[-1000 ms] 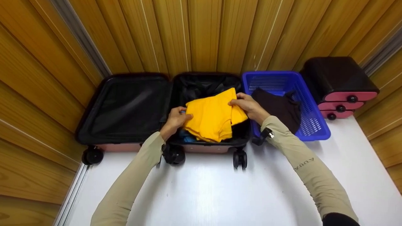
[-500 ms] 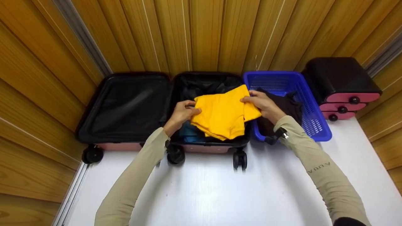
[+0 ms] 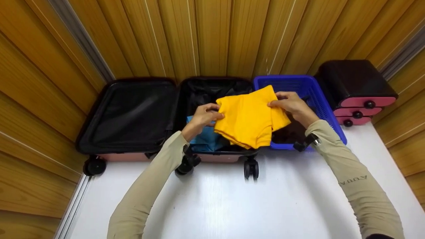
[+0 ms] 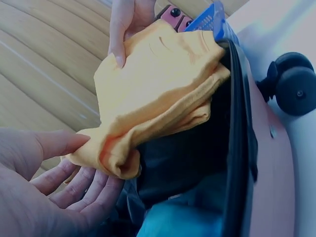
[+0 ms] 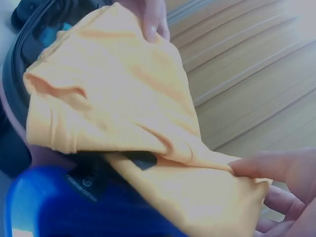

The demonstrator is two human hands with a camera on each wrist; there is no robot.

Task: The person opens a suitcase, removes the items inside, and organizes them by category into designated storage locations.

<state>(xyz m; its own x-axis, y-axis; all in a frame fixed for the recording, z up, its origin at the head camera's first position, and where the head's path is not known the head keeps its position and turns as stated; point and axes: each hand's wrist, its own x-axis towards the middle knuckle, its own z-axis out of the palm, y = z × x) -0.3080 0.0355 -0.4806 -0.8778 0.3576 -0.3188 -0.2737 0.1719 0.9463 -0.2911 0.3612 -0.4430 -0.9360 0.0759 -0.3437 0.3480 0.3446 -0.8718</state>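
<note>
A folded yellow garment (image 3: 247, 116) is held up between both hands, over the right part of the suitcase's open half and the near side of the blue basket (image 3: 332, 113). My left hand (image 3: 205, 118) pinches its left edge, thumb on top and fingers beneath, as the left wrist view shows. At the opposite edge my right hand (image 3: 295, 105) pinches a sleeve-like flap (image 5: 212, 197) between thumb and fingers. Below the left hand, a blue folded cloth (image 3: 207, 139) lies in the suitcase (image 3: 215, 157). Dark clothing (image 3: 289, 132) in the basket is partly hidden by the yellow garment and right hand.
The suitcase's black-lined other half (image 3: 132, 116) lies open on the left. A black box with pink drawers (image 3: 360, 86) stands right of the basket. Wood-panelled walls (image 3: 212, 39) rise behind. Suitcase wheels (image 3: 251, 168) stick out towards the front over the white surface (image 3: 215, 199).
Both hands have carried the yellow garment to the right, from over the suitcase to partly over the basket. More of the blue cloth in the suitcase now shows.
</note>
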